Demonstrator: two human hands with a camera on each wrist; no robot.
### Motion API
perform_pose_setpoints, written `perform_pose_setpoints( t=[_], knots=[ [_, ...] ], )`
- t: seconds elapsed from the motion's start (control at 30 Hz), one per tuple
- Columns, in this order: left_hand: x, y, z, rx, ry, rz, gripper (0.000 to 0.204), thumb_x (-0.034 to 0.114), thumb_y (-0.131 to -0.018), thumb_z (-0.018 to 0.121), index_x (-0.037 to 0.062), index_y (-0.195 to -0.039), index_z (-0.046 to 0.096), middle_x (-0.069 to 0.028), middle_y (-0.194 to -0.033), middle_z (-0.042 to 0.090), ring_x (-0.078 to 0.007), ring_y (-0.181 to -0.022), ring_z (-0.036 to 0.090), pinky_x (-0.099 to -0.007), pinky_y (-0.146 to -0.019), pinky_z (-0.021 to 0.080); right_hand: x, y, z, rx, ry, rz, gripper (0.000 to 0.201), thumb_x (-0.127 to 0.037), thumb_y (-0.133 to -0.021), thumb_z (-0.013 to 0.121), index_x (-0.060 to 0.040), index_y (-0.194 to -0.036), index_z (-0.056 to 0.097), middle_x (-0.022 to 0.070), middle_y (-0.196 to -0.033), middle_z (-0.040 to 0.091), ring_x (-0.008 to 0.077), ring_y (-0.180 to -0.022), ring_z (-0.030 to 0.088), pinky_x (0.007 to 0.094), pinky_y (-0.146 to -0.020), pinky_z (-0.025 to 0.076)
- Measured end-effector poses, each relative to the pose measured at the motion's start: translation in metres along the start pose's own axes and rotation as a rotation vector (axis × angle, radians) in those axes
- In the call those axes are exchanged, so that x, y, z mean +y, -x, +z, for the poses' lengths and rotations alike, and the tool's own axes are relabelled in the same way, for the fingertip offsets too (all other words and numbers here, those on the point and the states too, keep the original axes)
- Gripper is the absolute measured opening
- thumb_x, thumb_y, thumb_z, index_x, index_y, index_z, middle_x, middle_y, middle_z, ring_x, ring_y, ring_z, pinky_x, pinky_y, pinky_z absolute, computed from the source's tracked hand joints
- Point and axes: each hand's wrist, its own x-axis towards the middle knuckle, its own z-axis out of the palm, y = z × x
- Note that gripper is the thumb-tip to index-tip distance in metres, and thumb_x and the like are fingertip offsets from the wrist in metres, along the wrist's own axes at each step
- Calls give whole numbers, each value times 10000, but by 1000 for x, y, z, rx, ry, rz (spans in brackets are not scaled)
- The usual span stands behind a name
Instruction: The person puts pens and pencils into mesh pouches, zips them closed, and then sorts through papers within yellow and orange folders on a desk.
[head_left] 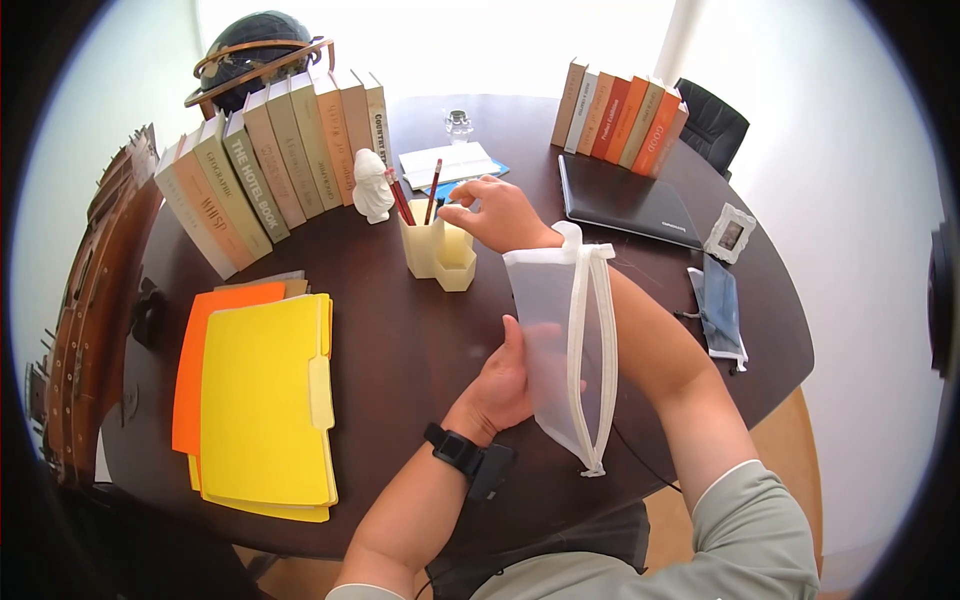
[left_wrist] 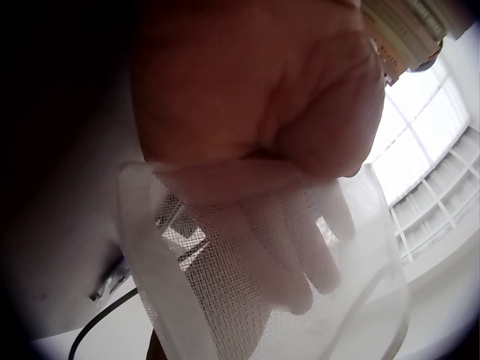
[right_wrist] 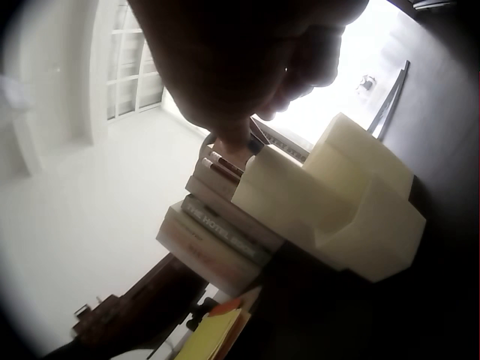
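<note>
My left hand (head_left: 495,385) holds a white mesh zip pouch (head_left: 548,300) upright, its long zipper side toward the right. In the left wrist view the fingers show through the mesh (left_wrist: 225,285), behind its layer. My right hand (head_left: 503,215) reaches past the pouch to a cream pen holder (head_left: 422,245) made of joined hexagonal cups. Its fingertips pinch the top of a dark pen (right_wrist: 257,141) at the holder's rim. Red-brown pencils (head_left: 400,200) stand in the same holder, beside the fingers.
Yellow folders (head_left: 265,400) lie over an orange folder (head_left: 188,380) on the left. Book rows (head_left: 280,160) stand behind, near a white bust (head_left: 373,187). A closed laptop (head_left: 630,205), a small picture frame (head_left: 730,233) and a blue-grey pouch (head_left: 718,310) lie right.
</note>
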Motion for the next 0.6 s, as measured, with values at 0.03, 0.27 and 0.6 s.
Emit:
perform_pose_setpoints(
  t=[0.03,0.27,0.6],
  knots=[
    [-1,0,-1,-4,-1,3,788,800,-945,346,139,-1284,607,-89,-973,744,-297,-900,715,-491,-888,587,-1,-4,2,-31,22,3,457,-451,-905,713,-34,-1083,767,130,-1007,734,265,-857,701,386,-808,554],
    [-4,-2,-6,27,0,12,796,800,-948,333,141,-1319,584,-98,-1023,715,-312,-929,715,-504,-899,584,-13,-14,5,-30,-118,100,366,-388,-893,758,-36,-992,779,123,-889,754,247,-853,721,370,-785,556],
    [-1,-1,-3,-3,7,-2,789,795,-955,323,142,-1303,594,-108,-1036,721,-322,-938,715,-498,-898,582,-27,-23,1,-172,13,222,481,-479,-898,701,-8,-954,782,157,-913,767,324,-917,723,408,-847,557]
  ],
)
